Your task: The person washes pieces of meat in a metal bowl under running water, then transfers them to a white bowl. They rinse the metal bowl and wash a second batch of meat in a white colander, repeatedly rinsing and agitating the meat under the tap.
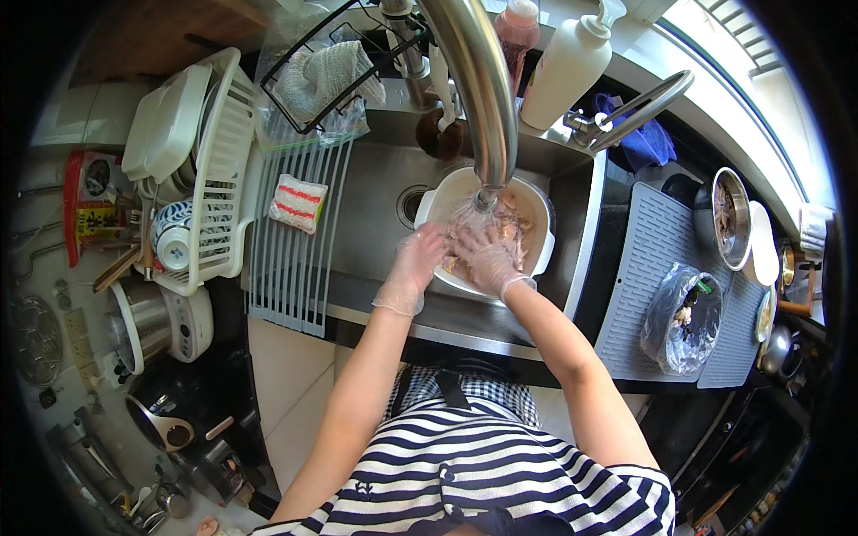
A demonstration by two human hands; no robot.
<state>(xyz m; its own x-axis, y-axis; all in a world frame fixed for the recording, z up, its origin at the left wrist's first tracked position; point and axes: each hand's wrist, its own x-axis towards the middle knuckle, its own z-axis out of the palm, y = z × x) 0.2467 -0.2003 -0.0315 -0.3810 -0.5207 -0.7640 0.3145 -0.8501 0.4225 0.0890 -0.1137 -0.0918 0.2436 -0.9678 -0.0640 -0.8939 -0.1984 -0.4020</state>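
Note:
A white oval basin [545, 253] stands in the stainless steel sink [369, 244]. Pieces of raw meat [511, 236] lie in cloudy water inside it. Water sprays down onto them from the arched metal faucet [493, 127]. My right hand [488, 258], in a clear plastic glove, is spread palm-down over the meat with its fingers apart. In a matching glove, my left hand [421, 258] is at the basin's left rim, its fingertips towards the spray; nothing shows in its grasp. Splashing water blurs the fingertips of both hands.
Left of the basin, a sponge [298, 203] rests on a roll-up drying rack [288, 281], beside a white dish rack [214, 228]. A pump bottle [566, 74] stands behind the sink. To the right are a plastic-lined bin [684, 321] on a grey mat [623, 288] and a metal bowl [720, 218].

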